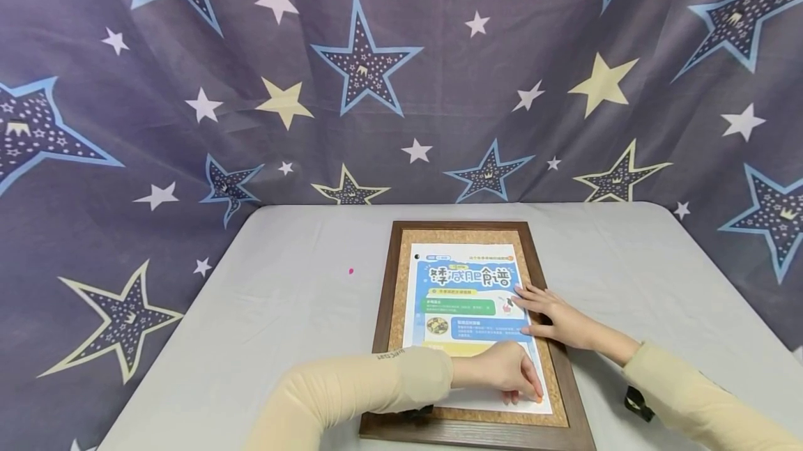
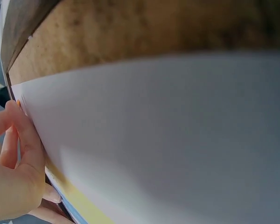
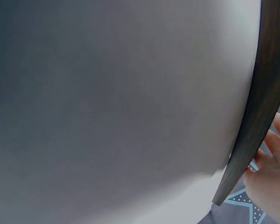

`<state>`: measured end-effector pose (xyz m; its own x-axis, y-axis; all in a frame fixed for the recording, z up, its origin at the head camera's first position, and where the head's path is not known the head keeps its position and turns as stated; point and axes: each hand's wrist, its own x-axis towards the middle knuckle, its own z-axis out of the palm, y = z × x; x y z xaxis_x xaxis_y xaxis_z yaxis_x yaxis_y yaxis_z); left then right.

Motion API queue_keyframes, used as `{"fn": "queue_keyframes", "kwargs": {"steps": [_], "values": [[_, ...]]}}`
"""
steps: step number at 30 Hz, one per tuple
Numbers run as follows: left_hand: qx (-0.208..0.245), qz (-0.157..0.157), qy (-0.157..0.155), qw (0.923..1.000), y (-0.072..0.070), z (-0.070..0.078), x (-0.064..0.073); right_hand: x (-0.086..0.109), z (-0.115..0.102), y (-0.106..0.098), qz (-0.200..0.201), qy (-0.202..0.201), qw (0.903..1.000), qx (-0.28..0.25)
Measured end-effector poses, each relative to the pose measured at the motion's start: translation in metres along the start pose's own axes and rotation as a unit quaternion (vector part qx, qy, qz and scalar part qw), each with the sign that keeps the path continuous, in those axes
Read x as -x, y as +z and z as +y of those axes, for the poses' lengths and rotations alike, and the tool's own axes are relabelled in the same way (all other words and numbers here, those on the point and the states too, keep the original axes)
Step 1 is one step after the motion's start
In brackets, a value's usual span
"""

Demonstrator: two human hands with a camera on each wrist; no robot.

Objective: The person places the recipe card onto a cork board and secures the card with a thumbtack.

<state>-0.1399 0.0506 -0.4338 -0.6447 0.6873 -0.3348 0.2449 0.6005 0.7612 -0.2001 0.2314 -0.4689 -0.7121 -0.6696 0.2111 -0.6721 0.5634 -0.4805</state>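
Observation:
A printed poster sheet [image 1: 464, 311] with colored blocks and Chinese lettering lies on a wood-framed cork board [image 1: 396, 284]. At the sheet's lower right corner, my left hand [image 1: 505, 367] pinches a small orange push pin [image 1: 539, 400] between thumb and fingertip, its point against the paper. The left wrist view shows the same pinch, with a bit of orange at the fingertips. My right hand [image 1: 558, 318] rests with fingers spread and fairly straight on the sheet's right edge, across the cork margin and frame. A dark pin [image 1: 417, 256] is at the upper left corner, an orange one [image 1: 510, 258] at the upper right.
The board lies on a table with a pale grey cloth [image 1: 282, 311]. One small pink pin [image 1: 351, 271] sits on the cloth left of the board. Behind and at both sides hangs a dark curtain [image 1: 439, 88] with stars.

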Motion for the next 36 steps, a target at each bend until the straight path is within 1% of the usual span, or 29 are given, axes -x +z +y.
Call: {"fn": "queue_keyframes", "kwargs": {"steps": [3, 7, 10, 15, 19, 24, 31, 32, 36], "values": [[-0.012, 0.001, 0.006, 0.9999, 0.000, 0.000, 0.000, 0.000, 0.000, 0.000, -0.001, 0.001, 1.0000, 0.002], [-0.013, -0.002, 0.009, 0.9999, -0.001, -0.001, -0.001, -0.001, 0.000, 0.000, -0.001, 0.003, 1.0000, 0.001], [-0.006, -0.006, 0.009, 0.9999, -0.002, -0.001, -0.002, -0.001, 0.000, 0.000, -0.002, 0.004, 1.0000, -0.001], [0.023, -0.024, 0.005, 0.9994, -0.007, -0.004, -0.003, -0.002, 0.002, 0.000, -0.004, 0.005, 1.0000, 0.001], [0.017, -0.032, 0.015, 0.9993, -0.016, -0.011, -0.003, -0.002, 0.003, 0.001, -0.002, 0.001, 1.0000, 0.003], [-0.004, -0.026, 0.036, 0.9990, -0.033, -0.022, -0.001, -0.002, 0.002, 0.000, -0.006, 0.004, 1.0000, -0.002], [0.013, -0.019, 0.039, 0.9990, -0.052, -0.037, 0.004, -0.001, 0.000, -0.002, -0.011, 0.010, 0.9999, -0.006], [0.009, -0.017, 0.042, 0.9989, -0.054, -0.039, 0.005, -0.002, -0.001, -0.002, -0.011, 0.010, 0.9999, -0.004], [0.025, -0.004, 0.046, 0.9986, -0.065, -0.048, 0.009, -0.002, -0.002, -0.001, -0.018, 0.017, 0.9997, -0.003]]}}
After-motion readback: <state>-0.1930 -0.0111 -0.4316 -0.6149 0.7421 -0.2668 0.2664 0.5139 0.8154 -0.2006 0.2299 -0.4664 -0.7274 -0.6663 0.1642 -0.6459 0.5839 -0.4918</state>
